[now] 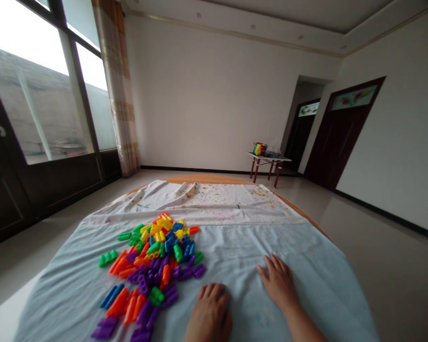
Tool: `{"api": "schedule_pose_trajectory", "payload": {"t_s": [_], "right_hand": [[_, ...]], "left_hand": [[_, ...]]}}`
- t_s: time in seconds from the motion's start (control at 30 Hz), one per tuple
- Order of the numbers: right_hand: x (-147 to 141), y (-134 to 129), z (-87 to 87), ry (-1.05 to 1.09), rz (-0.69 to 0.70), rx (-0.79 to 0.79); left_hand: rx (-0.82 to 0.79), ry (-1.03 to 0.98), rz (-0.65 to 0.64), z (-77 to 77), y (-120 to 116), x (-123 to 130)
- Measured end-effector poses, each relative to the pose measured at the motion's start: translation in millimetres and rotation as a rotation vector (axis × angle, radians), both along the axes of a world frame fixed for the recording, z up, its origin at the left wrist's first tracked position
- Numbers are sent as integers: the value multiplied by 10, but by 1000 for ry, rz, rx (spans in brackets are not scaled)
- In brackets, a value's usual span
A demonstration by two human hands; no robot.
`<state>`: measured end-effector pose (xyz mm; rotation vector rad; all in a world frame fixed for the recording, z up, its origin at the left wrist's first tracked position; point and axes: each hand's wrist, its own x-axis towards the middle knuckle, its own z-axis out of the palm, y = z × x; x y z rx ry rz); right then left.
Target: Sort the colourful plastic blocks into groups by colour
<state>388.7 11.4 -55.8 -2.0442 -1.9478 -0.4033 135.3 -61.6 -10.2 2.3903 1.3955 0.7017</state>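
1. The blocks [153, 275] lie in a loose heap on the pale blue cloth [246, 247], left of both hands.
2. The left hand [210, 308] is nearer to them: palm down on the cloth, just right of the heap's near end, with a strip of bare cloth between.
3. Its fingers are close together and slightly bent; the palm is hidden, so I cannot tell how far it is closed.
4. Closest to its fingers is a purple block [170, 297], with a green block [157, 296] farther left.
5. The right hand [278, 280] lies palm down, farther forward and well apart from the heap, fingers extended and thumb held wide.
6. The left hand lies between the right hand and the heap's near part.
7. Green, yellow, blue and orange blocks spread toward the heap's far end, beyond the left hand.
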Motion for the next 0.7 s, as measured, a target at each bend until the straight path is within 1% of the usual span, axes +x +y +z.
{"api": "schedule_pose_trajectory", "payload": {"t_s": [0.07,0.17,0.27,0.37,0.47,0.53,0.63,0.7], "right_hand": [[2,4,-35,-4,5,4],[20,23,-97,0,24,61],[62,70,-162,38,90,170],[102,120,-182,140,190,297],[94,109,-94,290,283,387],[49,44,25,397,341,381],[-60,-116,221,529,442,259],[-132,-227,302,575,503,173]], "left_hand": [[3,5,-2,-17,-7,-3],[17,4,0,-39,-18,2],[51,17,7,-63,-12,20],[97,28,29,-51,-12,43],[129,35,53,10,-42,61],[139,51,57,57,-68,69],[155,84,74,102,-93,76],[167,113,97,118,-103,80]]}}
